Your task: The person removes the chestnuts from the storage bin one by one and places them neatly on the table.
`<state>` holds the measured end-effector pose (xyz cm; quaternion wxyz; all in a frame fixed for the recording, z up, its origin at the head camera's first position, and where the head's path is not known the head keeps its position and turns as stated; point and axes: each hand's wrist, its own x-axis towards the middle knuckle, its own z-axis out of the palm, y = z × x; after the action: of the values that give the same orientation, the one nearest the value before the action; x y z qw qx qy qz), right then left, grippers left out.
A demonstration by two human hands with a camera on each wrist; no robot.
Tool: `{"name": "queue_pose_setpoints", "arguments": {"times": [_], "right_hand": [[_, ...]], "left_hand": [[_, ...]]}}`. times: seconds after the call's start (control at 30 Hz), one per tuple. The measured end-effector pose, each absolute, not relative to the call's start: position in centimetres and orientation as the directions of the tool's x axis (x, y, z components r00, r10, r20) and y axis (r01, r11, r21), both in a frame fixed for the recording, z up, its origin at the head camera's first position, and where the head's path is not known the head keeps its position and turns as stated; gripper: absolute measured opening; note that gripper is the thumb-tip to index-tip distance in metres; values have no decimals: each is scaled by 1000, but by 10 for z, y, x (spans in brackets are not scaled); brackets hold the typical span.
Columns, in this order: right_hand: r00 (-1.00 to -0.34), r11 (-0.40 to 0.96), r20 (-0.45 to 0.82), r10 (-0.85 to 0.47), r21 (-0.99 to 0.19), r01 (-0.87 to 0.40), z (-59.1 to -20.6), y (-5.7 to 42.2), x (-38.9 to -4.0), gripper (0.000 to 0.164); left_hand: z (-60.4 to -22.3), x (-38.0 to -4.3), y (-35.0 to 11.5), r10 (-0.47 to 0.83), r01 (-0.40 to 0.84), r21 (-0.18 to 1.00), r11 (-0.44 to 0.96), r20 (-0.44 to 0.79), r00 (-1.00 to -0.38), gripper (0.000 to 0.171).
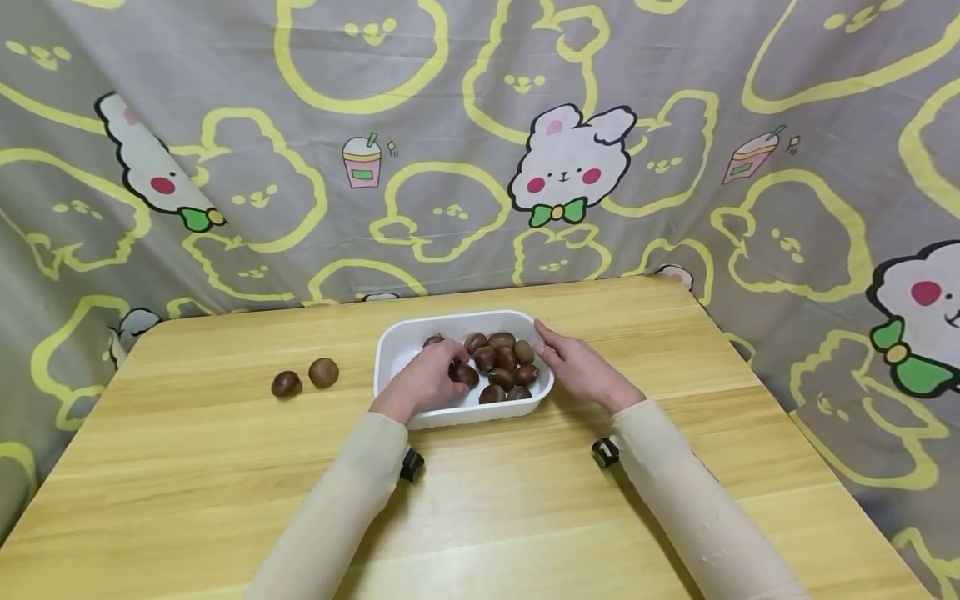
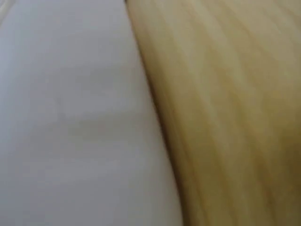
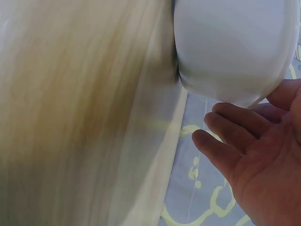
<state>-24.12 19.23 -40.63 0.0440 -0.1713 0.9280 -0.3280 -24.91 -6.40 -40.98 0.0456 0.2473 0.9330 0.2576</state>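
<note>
A white rectangular tray [image 1: 390,354] stands on the table and holds several brown chestnuts [image 1: 505,359], most of them towards its right end. My left hand [image 1: 426,377] reaches over the near rim into the tray. Its thumb and curled fingers pinch a chestnut [image 1: 465,375] there. At the tray's right end, my right hand [image 1: 581,367] touches the rim and outer wall. In the right wrist view, the fingers of this hand [image 3: 263,141] are mostly straight against the white tray [image 3: 235,47]. The left wrist view has only the tray's outer wall [image 2: 84,117], not the hand.
Two brown chestnuts, one darker [image 1: 287,384] and one lighter [image 1: 324,372], lie on the wooden table [image 1: 487,508] left of the tray. A grey curtain [image 1: 450,125] with cartoon prints hangs behind the table. Black wrist straps [image 1: 411,465] sit under both sleeves.
</note>
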Motion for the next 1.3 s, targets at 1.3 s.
{"name": "queue_pose_setpoints", "arguments": {"times": [1.3], "right_hand": [[-938, 741, 17, -347, -608, -285, -404, 190, -242, 49]], "left_hand": [[-364, -194, -280, -42, 79, 673, 735, 161, -986, 55]]}}
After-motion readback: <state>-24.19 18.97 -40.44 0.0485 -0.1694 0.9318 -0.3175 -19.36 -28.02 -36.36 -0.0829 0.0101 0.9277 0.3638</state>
